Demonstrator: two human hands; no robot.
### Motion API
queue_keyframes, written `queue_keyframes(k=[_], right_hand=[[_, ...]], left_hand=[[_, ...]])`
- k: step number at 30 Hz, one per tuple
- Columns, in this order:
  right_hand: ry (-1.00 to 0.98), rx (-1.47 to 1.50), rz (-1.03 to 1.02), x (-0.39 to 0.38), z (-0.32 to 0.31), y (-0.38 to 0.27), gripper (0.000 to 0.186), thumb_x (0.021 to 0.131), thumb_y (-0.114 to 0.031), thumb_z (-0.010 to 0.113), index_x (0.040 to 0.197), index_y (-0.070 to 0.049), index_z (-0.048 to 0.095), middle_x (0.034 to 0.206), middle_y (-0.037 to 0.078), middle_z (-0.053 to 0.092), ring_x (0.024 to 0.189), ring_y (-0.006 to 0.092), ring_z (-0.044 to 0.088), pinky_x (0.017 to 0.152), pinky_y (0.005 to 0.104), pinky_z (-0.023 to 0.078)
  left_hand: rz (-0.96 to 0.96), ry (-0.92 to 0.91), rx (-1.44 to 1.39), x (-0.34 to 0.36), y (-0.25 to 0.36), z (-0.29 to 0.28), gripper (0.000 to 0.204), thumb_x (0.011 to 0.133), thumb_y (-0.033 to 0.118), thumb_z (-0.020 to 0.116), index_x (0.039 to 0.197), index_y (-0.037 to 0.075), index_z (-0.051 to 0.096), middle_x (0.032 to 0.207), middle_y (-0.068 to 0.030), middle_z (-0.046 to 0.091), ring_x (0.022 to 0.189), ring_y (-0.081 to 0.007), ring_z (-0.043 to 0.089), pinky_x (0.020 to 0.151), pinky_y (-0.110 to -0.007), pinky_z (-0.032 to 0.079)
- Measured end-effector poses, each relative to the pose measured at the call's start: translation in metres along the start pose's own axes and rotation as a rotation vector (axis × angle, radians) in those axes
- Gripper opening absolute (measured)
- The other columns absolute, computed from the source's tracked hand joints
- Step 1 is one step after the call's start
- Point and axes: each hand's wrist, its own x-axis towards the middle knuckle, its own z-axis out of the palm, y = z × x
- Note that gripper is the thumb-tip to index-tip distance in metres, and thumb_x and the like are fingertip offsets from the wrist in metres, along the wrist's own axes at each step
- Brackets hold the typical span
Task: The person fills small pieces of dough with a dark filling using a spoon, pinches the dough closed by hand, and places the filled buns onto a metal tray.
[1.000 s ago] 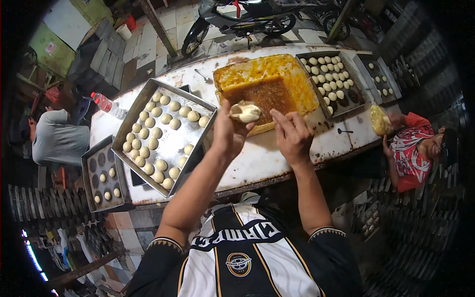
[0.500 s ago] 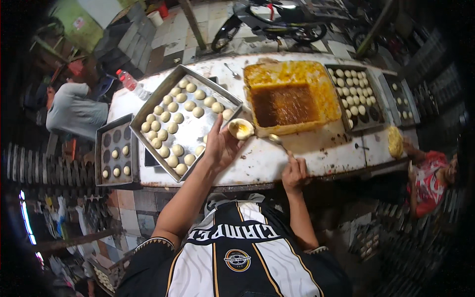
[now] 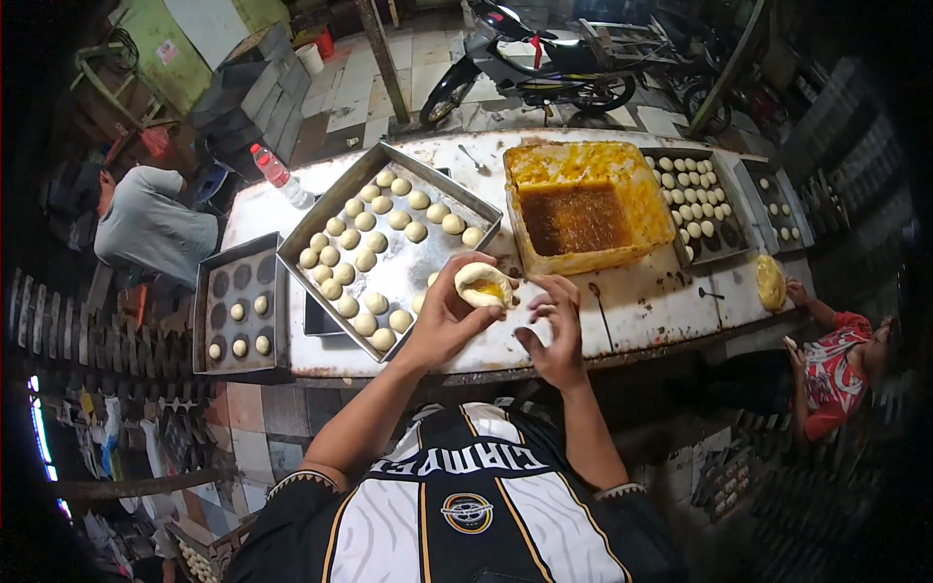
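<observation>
One piece of dough (image 3: 469, 279), shaped into a cup around yellow filling (image 3: 495, 290), is gripped in the left hand (image 3: 447, 319) above the surface (image 3: 646, 313). The right hand (image 3: 554, 335) is held close beside it, thumb and fingers parted; whether the dough is touched cannot be told. A spoon (image 3: 602, 316) is laid to the right. Dough balls (image 3: 365, 259) are spread in a tray (image 3: 418, 269) at the left; beyond the hands, a stained tub (image 3: 646, 222) is set.
</observation>
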Motion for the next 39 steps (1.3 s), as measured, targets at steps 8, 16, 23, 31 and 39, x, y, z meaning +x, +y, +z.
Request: queue_keyframes(k=[8,16,23,31,39], right_hand=[[-0.004,0.601,0.021,0.017,0.099,-0.092,0.038,0.098,-0.034,0.075,0.109,-0.003,0.057,0.111,0.004,0.054,0.089,0.0078,0.053,0.078,0.0253,0.047],[-0.069,0.349,-0.211,0.02,0.115,-0.15,0.019,0.091,0.009,0.069,0.107,0.002,0.062,0.113,0.012,0.06,0.101,0.0116,0.062,0.086,0.0231,0.051],[-0.02,-0.165,-0.497,0.009,0.122,-0.14,0.048,0.08,-0.007,0.083,0.121,-0.008,0.059,0.123,0.015,0.066,0.119,0.0341,0.061,0.101,0.0457,0.048],[0.119,-0.23,-0.194,-0.001,0.106,-0.11,0.012,0.099,-0.009,0.065,0.11,-0.007,0.07,0.126,0.015,0.062,0.122,0.0297,0.056,0.103,0.0426,0.044],[0.513,0.348,0.518,-0.045,0.062,0.027,0.034,0.106,-0.014,0.053,0.138,-0.004,0.049,0.128,0.009,0.058,0.12,0.0229,0.056,0.1,0.0396,0.047]], left_hand=[[0.534,0.125,0.605,-0.057,0.048,-0.031,0.046,0.098,0.037,0.057,0.117,-0.003,0.067,0.11,-0.0172,0.065,0.103,-0.0291,0.064,0.094,-0.038,0.049],[0.637,0.161,0.485,-0.102,0.066,-0.056,0.025,0.098,0.014,0.065,0.119,0.001,0.071,0.112,-0.0135,0.064,0.106,-0.0257,0.062,0.095,-0.036,0.048],[-0.11,0.044,-0.36,-0.096,0.061,-0.049,0.039,0.102,0.018,0.063,0.134,-0.003,0.06,0.129,-0.0107,0.059,0.117,-0.0151,0.058,0.099,-0.028,0.046],[0.083,-0.053,0.278,-0.07,0.035,-0.051,0.033,0.099,0.015,0.068,0.125,-0.004,0.062,0.109,-0.0092,0.069,0.107,-0.0141,0.064,0.094,-0.031,0.051],[0.125,0.184,0.617,-0.013,-0.08,-0.006,0.032,0.103,0.028,0.06,0.12,0.003,0.07,0.116,-0.0159,0.069,0.119,-0.0328,0.061,0.104,-0.043,0.044]])
